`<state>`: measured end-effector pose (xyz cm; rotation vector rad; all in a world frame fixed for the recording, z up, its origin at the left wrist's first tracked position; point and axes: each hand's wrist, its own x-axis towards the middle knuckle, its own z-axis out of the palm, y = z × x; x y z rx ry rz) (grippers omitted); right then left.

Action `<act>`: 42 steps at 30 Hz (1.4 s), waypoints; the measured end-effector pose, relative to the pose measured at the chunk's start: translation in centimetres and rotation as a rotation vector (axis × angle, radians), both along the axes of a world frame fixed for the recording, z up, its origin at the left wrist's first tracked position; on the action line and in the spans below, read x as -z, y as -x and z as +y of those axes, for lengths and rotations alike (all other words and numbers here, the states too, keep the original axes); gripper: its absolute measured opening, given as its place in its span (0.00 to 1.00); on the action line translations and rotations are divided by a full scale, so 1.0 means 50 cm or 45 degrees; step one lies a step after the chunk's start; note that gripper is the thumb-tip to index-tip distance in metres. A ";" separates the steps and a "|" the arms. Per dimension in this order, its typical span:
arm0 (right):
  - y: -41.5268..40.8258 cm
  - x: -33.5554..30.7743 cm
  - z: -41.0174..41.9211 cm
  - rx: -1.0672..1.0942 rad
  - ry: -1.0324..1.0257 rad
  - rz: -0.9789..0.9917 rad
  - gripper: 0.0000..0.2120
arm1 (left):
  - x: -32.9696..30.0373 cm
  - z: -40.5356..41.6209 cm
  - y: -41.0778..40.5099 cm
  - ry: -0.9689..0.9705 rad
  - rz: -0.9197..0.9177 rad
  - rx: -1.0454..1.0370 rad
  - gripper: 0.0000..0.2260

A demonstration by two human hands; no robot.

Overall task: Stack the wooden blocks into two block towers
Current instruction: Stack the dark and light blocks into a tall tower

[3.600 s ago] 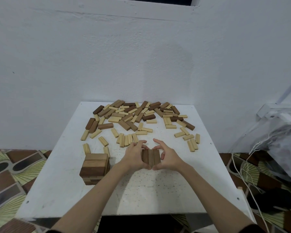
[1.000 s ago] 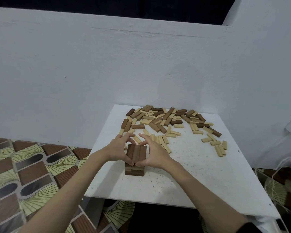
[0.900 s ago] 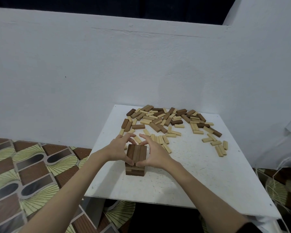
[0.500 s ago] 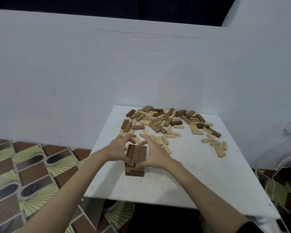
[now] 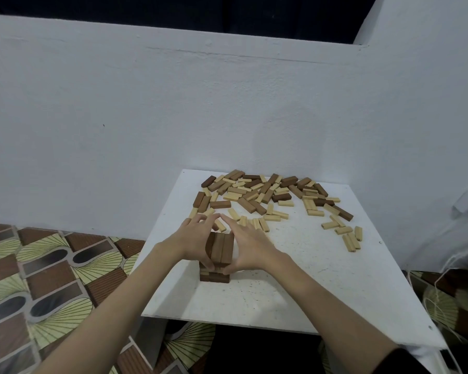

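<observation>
Head view | block tower (image 5: 215, 268) near the left edge of white table (image 5: 295, 279) | left hand (image 5: 193, 242) and right hand (image 5: 247, 248) clamp its top layer of three dark blocks (image 5: 220, 247), fingers curled round both sides | loose blocks (image 5: 268, 197) scattered at the far edge (bare tabletop lies right of the tower)

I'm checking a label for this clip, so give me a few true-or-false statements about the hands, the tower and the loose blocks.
1. Both hands, left hand and right hand, hold the top layer of three dark brown wooden blocks. True.
2. Two towers stand on the white square table. False: only one short wooden block tower shows.
3. The loose wooden blocks lie behind the tower. True.
4. The tower stands at the table's right edge. False: it stands near the left.
</observation>
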<state>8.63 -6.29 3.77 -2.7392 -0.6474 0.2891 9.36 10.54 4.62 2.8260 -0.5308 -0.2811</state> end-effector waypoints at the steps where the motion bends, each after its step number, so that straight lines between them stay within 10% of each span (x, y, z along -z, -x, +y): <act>1: -0.001 0.003 0.003 -0.005 0.012 -0.007 0.59 | 0.001 -0.002 0.000 -0.004 -0.010 0.002 0.52; 42: -0.004 0.001 0.008 0.063 -0.121 0.066 0.61 | 0.014 0.018 0.003 -0.048 0.033 -0.014 0.55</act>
